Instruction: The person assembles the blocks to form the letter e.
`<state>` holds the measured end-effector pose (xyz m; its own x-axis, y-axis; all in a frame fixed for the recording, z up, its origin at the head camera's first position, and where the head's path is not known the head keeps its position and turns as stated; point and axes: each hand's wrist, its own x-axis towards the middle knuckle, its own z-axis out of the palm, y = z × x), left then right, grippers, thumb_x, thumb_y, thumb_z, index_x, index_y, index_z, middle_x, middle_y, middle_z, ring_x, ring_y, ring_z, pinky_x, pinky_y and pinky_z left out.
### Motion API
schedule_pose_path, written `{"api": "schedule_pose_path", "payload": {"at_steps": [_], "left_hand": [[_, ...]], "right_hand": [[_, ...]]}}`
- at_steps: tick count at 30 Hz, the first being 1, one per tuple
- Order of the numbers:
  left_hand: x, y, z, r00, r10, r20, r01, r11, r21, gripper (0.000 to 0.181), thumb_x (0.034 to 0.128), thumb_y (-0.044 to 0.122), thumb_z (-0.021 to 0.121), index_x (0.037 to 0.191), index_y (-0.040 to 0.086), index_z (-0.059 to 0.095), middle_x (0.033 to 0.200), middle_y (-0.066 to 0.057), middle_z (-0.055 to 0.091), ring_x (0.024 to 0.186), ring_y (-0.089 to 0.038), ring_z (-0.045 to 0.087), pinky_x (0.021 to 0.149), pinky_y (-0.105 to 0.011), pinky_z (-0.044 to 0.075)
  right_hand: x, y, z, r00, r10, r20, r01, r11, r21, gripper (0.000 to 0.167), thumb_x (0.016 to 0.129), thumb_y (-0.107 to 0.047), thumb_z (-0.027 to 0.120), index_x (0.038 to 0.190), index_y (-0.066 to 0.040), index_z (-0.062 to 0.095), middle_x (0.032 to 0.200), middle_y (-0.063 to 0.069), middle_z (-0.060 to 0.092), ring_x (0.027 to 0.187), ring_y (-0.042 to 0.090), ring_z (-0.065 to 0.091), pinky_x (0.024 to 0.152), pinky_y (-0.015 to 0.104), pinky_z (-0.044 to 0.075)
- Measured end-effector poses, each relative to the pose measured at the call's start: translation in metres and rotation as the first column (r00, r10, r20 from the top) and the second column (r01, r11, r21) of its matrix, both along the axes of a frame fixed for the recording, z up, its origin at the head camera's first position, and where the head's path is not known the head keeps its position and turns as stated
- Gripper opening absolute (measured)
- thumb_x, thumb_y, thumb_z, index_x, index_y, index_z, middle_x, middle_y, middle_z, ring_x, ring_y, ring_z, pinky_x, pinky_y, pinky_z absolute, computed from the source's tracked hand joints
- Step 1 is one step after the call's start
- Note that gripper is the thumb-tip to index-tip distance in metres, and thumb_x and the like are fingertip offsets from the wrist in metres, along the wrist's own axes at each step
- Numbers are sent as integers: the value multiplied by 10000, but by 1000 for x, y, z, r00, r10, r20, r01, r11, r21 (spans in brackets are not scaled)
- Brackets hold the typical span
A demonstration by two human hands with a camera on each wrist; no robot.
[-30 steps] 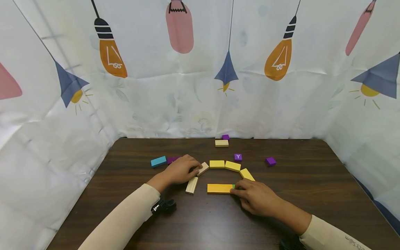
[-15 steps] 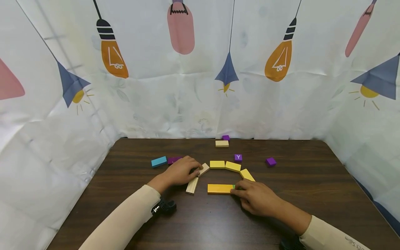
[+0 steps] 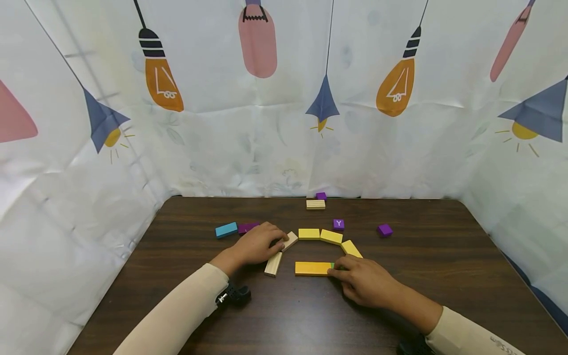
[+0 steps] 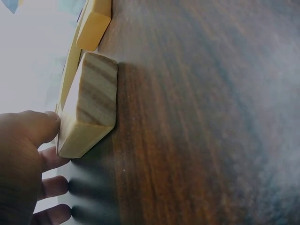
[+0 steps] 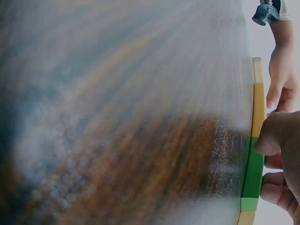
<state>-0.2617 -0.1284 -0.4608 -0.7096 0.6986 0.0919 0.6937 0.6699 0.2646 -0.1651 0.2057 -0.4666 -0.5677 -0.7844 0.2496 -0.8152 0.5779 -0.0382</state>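
Green block (image 5: 253, 172), smooth | right fingers (image 5: 276, 193) pinch it | left fingers (image 3: 279, 235) seemingly pinch pale block (image 3: 291, 239)

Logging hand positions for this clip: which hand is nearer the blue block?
Left. The left hand is just right of the blue block, beside a magenta block; the right hand is much farther right, at the green block.

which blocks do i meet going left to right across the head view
Blue block → magenta block → nearer plain wood block → angled plain wood block at the left hand → first yellow block → second yellow block → third yellow block → rightmost purple block. Overlapping ones are left out.
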Motion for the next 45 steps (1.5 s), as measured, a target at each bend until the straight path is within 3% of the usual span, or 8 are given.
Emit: {"api": "schedule_pose_path", "payload": {"at_steps": [7,11,22,28,45], "left_hand": [[3,-6,0,1000,19,17,-19,1000,17,325,1046,294,606,1334,156,666,1290,-21,654,1224,-241,574,1050,-462,457],[9,-17,1,999,23,29,-24,999,35,307,1025,291,630,1298,153,667,1261,-6,645,1206,-221,585,1039,-459,469],[27,-40,-1,997,-40,69,37,998,47,436,889,360,720,1293,213,649,1258,99,621,1243,-166,516,1071,-464,421],[29,-40,-5,998,-50,23,49,998,31,497,848,426,782,1279,218,647,1257,103,619,1247,-155,506,1082,-459,409],[31,-36,-8,1000,-20,14,19,999,36,524,825,490,812,1245,217,660,1250,96,627,1236,-154,518,1080,-455,412]], "right_hand": [[1,-1,0,1000,0,5,0,1000,-7,375,882,-124,739,1256,-139,746,1134,3,626,919,120,614,706,286,548],[0,-1,1,1000,-1,7,1,1000,-6,377,884,-125,739,1261,-140,744,1139,8,626,925,123,616,714,293,551],[-1,0,1,1000,3,2,-3,1000,-6,383,879,-125,740,1263,-137,742,1143,11,624,927,128,620,707,281,549],[-1,1,1,1000,-5,3,5,1000,-8,383,876,-129,743,1258,-142,746,1144,8,628,923,122,617,696,273,545],[-1,1,0,1000,8,-1,-8,1000,-12,383,874,-123,744,1257,-132,746,1138,8,625,916,115,613,694,262,538]]}}
